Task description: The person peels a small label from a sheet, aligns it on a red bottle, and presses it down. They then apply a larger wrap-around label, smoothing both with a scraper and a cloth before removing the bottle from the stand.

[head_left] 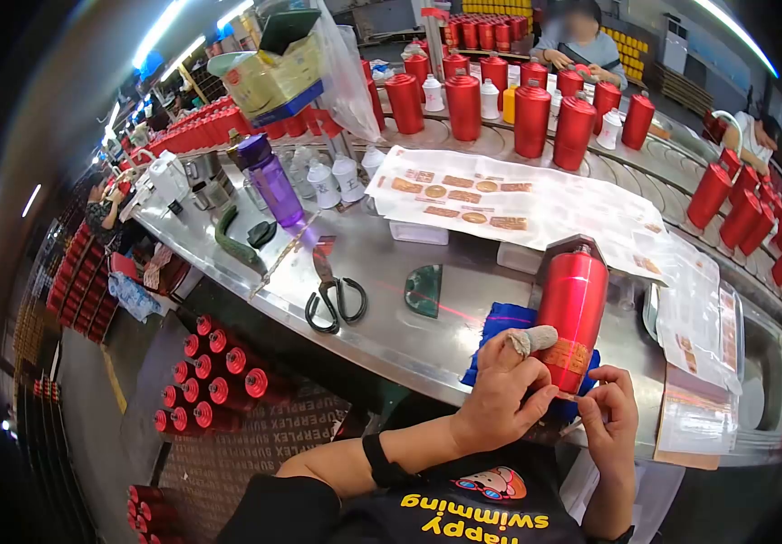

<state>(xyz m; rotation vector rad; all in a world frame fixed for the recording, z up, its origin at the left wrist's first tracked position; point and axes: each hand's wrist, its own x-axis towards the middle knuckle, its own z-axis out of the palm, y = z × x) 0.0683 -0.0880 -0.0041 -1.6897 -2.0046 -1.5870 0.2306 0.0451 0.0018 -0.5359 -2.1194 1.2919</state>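
Observation:
A glossy red bottle (574,295) lies tilted on a blue cloth (500,328), its neck pointing away from me. On its lower side is a gold-printed label (567,357). My left hand (506,392) is closed at the bottle's near end, one finger wrapped in pale material and resting on the red surface. Close beside it, my right hand (608,412) pinches at the bottle's base. Between the fingertips of both hands shows a small thin strip (567,395), partly hidden by the fingers.
Printed label sheets (509,195) lie behind the bottle, with more sheets (695,299) at right. Black-handled scissors (329,288), a dark green plate (424,290) and a purple bottle (273,181) are on the metal bench. Red bottles (530,120) line the conveyor; a co-worker (581,50) sits beyond.

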